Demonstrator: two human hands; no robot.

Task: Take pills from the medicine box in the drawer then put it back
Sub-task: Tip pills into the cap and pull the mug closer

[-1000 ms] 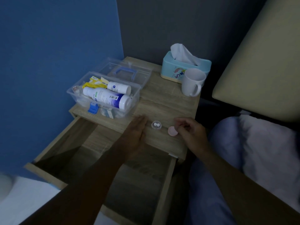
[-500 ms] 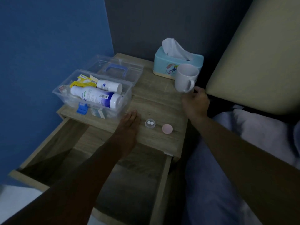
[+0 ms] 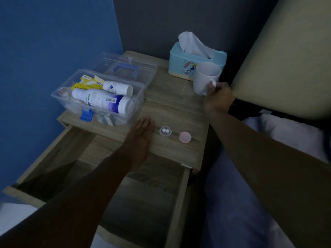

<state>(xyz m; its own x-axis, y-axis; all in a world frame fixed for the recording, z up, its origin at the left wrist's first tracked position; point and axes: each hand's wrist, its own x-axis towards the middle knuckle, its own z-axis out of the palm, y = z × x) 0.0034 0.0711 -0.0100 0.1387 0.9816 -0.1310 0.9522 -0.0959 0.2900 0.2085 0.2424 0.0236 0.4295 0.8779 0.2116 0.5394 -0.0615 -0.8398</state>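
The clear medicine box (image 3: 59, 94) stands open on the left of the nightstand top, with white bottles and yellow packets inside; its lid (image 3: 143, 68) with a blue handle lies back behind it. Two white pills sit in a small clear cup (image 3: 165, 131) near the front edge, beside a pink cap (image 3: 185, 137). My left hand (image 3: 138, 138) lies flat on the wood just left of the cup, holding nothing. My right hand (image 3: 217, 98) grips the handle of a white mug (image 3: 205, 78) at the right edge. The drawer (image 3: 139, 194) below is pulled out.
A light blue tissue box (image 3: 186, 63) stands behind the mug at the back of the nightstand (image 3: 172, 104). A beige headboard (image 3: 286, 59) and bedding lie to the right. A blue wall is on the left.
My right hand left the pink cap on the wood, moved back and right, and closed on the mug's handle. My left hand stayed flat beside the pill cup.
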